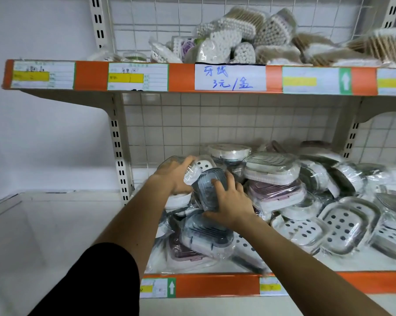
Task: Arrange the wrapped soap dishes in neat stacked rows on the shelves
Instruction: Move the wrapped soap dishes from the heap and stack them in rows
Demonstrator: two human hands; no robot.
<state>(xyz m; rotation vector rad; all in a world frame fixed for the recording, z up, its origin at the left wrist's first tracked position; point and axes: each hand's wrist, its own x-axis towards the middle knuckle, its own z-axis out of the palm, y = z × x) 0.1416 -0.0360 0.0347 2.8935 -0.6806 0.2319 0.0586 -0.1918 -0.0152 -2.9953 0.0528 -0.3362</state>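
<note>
Several plastic-wrapped soap dishes lie in a loose jumble on the lower shelf (pixel 215 284). My right hand (pixel 232 200) grips a tilted grey-blue wrapped dish (pixel 205 187), fingers over its top and thumb under its near end. My left hand (pixel 177 175) holds a white wrapped dish (pixel 201 166) at the pile's left end, fingers curled over its wrapping. Below them lies another grey-blue dish (pixel 206 236) on a pink one (pixel 183 252). To the right sit a white ridged dish (pixel 271 166), a pink dish (pixel 275 192) and white perforated dishes (pixel 349 224).
The upper shelf (pixel 181 77) carries packs of cotton swabs (pixel 238 39) and price labels along its orange edge. A slotted upright post (pixel 119 151) stands left of the pile. A white wire grid backs both shelves. A white surface (pixel 44 224) lies to the left.
</note>
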